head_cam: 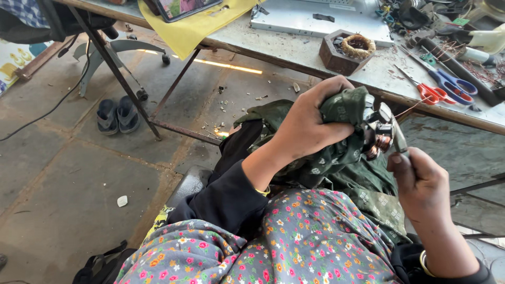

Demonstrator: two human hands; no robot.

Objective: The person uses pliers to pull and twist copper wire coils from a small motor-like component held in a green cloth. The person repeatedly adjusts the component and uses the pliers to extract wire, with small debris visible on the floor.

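My left hand grips a small motor stator with copper windings through a green patterned cloth wrapped round it. My right hand holds a thin metal tool whose tip rests against the stator's copper coils. A thin copper wire trails from the stator toward the table edge. Both hands are over my lap, which is covered by a floral dress.
A metal worktable stands just ahead with red and blue scissors, a dark hexagonal tray holding a coil, a grey metal panel, a yellow cloth and tools. A pair of sandals lies on the stone floor at left.
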